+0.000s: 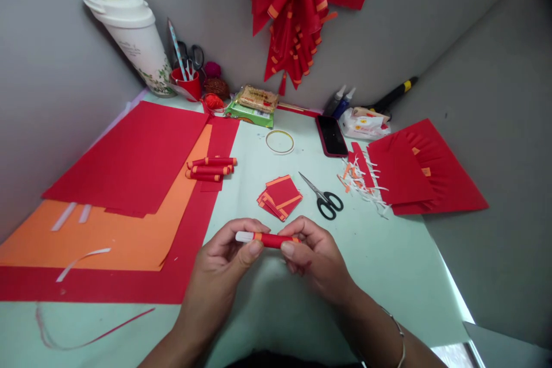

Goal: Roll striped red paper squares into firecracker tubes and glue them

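Between both hands is a red paper tube [275, 240] with orange bands, wrapped around a white-ended stick that looks like a marker [244, 236]. My left hand [224, 261] pinches the tube's left end, thumb in front, with the white end jutting out above the palm. At the right end, the thumb and fingers of my right hand [319, 259] close on the paper. Just beyond the hands lies a small stack of red and orange paper pieces [282, 195]. Black-handled scissors [323, 198] rest to its right, blades shut. Several finished-looking red paper rolls [211, 168] lie further left.
Large red sheets [129, 155] and orange sheets [142, 247] cover the left side. A tape roll [280, 142], a phone [332, 135] and paper scraps [360, 178] lie ahead. Along the back stand a white cup [133, 40] and a red pen holder [190, 85]. A firecracker decoration [297, 17] hangs above.
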Motion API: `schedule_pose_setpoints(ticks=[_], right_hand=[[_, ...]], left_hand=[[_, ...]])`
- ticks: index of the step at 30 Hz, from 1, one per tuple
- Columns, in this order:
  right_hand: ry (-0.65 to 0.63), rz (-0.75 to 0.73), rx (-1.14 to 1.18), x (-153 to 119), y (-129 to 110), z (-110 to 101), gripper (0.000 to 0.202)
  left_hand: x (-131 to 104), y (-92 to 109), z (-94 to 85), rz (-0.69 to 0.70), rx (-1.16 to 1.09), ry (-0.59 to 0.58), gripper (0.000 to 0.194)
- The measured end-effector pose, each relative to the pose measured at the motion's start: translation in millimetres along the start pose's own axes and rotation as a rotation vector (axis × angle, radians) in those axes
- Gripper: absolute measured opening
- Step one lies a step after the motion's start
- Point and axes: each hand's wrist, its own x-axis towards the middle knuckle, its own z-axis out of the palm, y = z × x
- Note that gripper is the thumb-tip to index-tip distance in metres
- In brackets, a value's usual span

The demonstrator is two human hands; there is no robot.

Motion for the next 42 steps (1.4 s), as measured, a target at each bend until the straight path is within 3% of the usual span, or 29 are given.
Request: schedule_pose_setpoints(ticks=[8, 11, 15, 18, 20, 22, 28, 34, 42], right_hand=[[-0.097, 0.031, 0.064, 4, 4, -7, 0.017], [-0.067, -0.037, 0.002, 1, 5, -5, 0.015], [0.028, -0.427, -0.253, -3, 8, -2, 0.015], [0.03, -0.732, -0.442, -4, 10, -2, 0.029], [0.036, -0.852, -0.519, -3, 9, -2, 0.034], [0.046, -0.913, -0.564, -2, 7, -2, 0.036], [0.062, -0.914, -0.565, -2, 6, 1, 0.033], [0.031, -0.688, -0.51, -6, 10, -2, 0.024], [-0.013, -0.584, -0.457, -11, -1, -1, 0.009]], left_hand=[[-2, 7, 2.7, 0.099, 0.177, 0.067, 0.005], [-4, 8, 4.6, 0.106, 0.168, 0.097, 0.005], [-5, 9, 5.2, 0.013, 0.035, 0.099, 0.012], [-4, 8, 4.8, -0.062, -0.068, 0.056, 0.032], [-2, 8, 4.8, -0.098, -0.104, 0.023, 0.04], [0, 8, 5.1, -0.103, -0.118, 0.009, 0.037], [0, 10, 5.9, -0.096, -0.149, -0.012, 0.024], [-2, 12, 5.1, -0.052, -0.1, 0.01, 0.011], [-5, 10, 4.3, -0.007, -0.02, 0.008, 0.011]])
